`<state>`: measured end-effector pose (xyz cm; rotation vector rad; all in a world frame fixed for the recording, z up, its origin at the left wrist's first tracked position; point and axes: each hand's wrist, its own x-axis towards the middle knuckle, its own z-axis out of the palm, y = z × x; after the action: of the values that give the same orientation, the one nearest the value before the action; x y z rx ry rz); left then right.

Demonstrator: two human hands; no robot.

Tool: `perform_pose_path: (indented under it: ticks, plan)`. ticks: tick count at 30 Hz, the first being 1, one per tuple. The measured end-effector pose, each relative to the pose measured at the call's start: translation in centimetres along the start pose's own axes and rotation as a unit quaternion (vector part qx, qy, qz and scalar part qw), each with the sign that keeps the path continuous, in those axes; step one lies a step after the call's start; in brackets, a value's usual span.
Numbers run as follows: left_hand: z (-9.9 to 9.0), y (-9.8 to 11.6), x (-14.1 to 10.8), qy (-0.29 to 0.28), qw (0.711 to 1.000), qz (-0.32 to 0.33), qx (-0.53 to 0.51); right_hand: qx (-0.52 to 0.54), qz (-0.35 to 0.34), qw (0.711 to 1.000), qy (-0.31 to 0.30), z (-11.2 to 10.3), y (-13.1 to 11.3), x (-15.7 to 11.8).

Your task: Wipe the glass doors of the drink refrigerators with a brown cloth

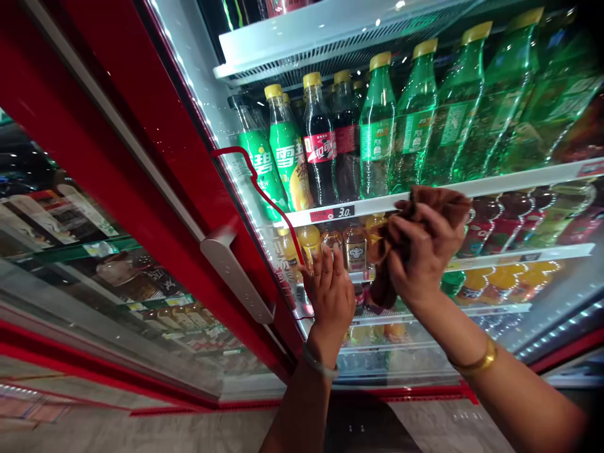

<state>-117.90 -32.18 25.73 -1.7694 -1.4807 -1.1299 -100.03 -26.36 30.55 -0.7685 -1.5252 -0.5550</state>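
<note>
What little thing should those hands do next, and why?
Perhaps the right hand should spread the brown cloth out flatter, because it looks bunched up in that grip. The left hand might help: its fingers are stretched out and it seems to hold nothing.

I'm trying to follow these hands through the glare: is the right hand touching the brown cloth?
Touching. The head view shows the right hand with its fingers bent against the bunched brown cloth.
</note>
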Motion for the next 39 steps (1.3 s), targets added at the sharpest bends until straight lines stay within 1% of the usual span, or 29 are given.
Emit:
perform_pose_path:
  ticks: [1,2,3,4,5,6,7,8,9,11,13,14,15,16,17,19,21,23,24,26,28,29,30,31,33,34,35,37,39]
  plan:
    - [-0.1,-0.2,-0.3,-0.003,1.0,0.0,0.001,0.002,-0.035,0.999,-0.001,0.6,-1.0,-0.1]
    - [-0.2,-0.5,-0.6,-0.005,1.0,0.007,0.004,0.007,-0.074,0.997,-0.008,1.0,-1.8,-0.8]
    - [-0.3,-0.8,-0.9,-0.007,1.0,0.015,0.007,0.015,-0.115,0.993,-0.026,1.2,-2.2,-1.9]
    - [-0.4,-1.1,-1.2,-0.008,1.0,0.023,0.012,0.029,-0.161,0.985,-0.06,1.1,-2.3,-3.4]
    - [-0.5,-1.4,-1.4,-0.009,0.999,0.028,0.019,0.035,-0.18,0.978,-0.098,0.8,-2.1,-4.9]
    - [-0.7,-1.7,-1.5,-0.008,0.999,0.033,0.027,0.038,-0.183,0.976,-0.117,0.3,-1.6,-6.1]
    - [-0.8,-2.0,-1.6,-0.007,0.999,0.037,0.035,0.039,-0.18,0.975,-0.125,-0.2,-1.0,-7.0]
    - [-0.9,-2.3,-1.7,-0.007,0.998,0.041,0.042,0.039,-0.164,0.978,-0.119,-0.7,-0.4,-7.2]
    - [-1.1,-2.6,-1.6,-0.005,0.998,0.045,0.048,0.038,-0.144,0.984,-0.101,-0.9,-0.1,-6.9]
    - [-1.5,-3.1,-1.6,0.001,0.997,0.045,0.057,0.033,-0.087,0.994,-0.052,-0.7,-0.5,-4.9]
    - [-1.9,-3.5,-1.8,0.0,0.997,0.03,0.065,0.026,-0.033,0.999,-0.019,0.6,-2.3,-2.3]
    - [-2.0,-3.8,-2.0,-0.004,0.997,0.021,0.069,0.024,-0.014,0.999,-0.019,1.5,-3.5,-1.3]
    - [-2.1,-4.1,-2.4,-0.01,0.997,0.014,0.075,0.027,-0.018,0.999,-0.019,2.4,-4.8,-0.9]
    - [-2.0,-4.5,-2.9,-0.019,0.996,0.01,0.081,0.038,-0.052,0.998,-0.027,3.2,-6.0,-0.9]
    - [-1.9,-4.9,-3.5,-0.025,0.996,0.009,0.087,0.054,-0.095,0.993,-0.042,3.8,-6.9,-1.5]
    - [-1.7,-5.8,-4.7,-0.028,0.995,0.01,0.096,0.077,-0.169,0.98,-0.077,4.3,-7.9,-3.8]
    - [-1.4,-6.4,-5.8,-0.029,0.995,0.0,0.097,0.078,-0.192,0.972,-0.108,3.7,-7.4,-6.6]
    - [-1.3,-6.5,-6.4,-0.04,0.995,-0.017,0.087,0.069,-0.178,0.974,-0.121,2.4,-6.0,-8.2]
    - [-1.3,-6.3,-6.5,-0.049,0.996,-0.02,0.078,0.067,-0.164,0.978,-0.114,1.8,-5.1,-8.3]
    - [-1.0,-5.7,-6.5,-0.059,0.996,-0.021,0.062,0.065,-0.117,0.988,-0.081,1.2,-4.0,-7.5]
    - [-0.4,-5.0,-6.7,-0.056,0.997,-0.022,0.051,0.057,-0.062,0.995,-0.049,1.7,-4.0,-6.1]
    - [0.1,-4.7,-7.0,-0.051,0.997,-0.025,0.046,0.053,-0.05,0.996,-0.044,2.2,-4.4,-5.6]
    - [0.7,-4.6,-7.5,-0.044,0.998,-0.026,0.042,0.052,-0.058,0.996,-0.052,2.8,-4.9,-5.5]
    - [1.3,-4.5,-8.1,-0.036,0.998,-0.026,0.038,0.054,-0.079,0.993,-0.067,3.3,-5.5,-5.7]
    - [2.2,-4.7,-9.6,-0.019,0.999,-0.019,0.035,0.063,-0.14,0.982,-0.108,3.7,-6.3,-7.4]
    - [2.6,-5.0,-10.3,-0.013,0.999,-0.017,0.037,0.07,-0.167,0.975,-0.127,3.4,-6.3,-8.6]
    - [2.7,-5.2,-11.0,-0.01,0.999,-0.016,0.039,0.076,-0.184,0.97,-0.142,3.0,-6.0,-9.8]
    - [2.7,-5.7,-11.8,-0.014,0.999,-0.015,0.046,0.082,-0.196,0.963,-0.163,1.5,-4.6,-11.9]
    - [2.4,-6.1,-12.1,-0.027,0.998,-0.011,0.061,0.081,-0.187,0.963,-0.174,0.1,-2.7,-12.5]
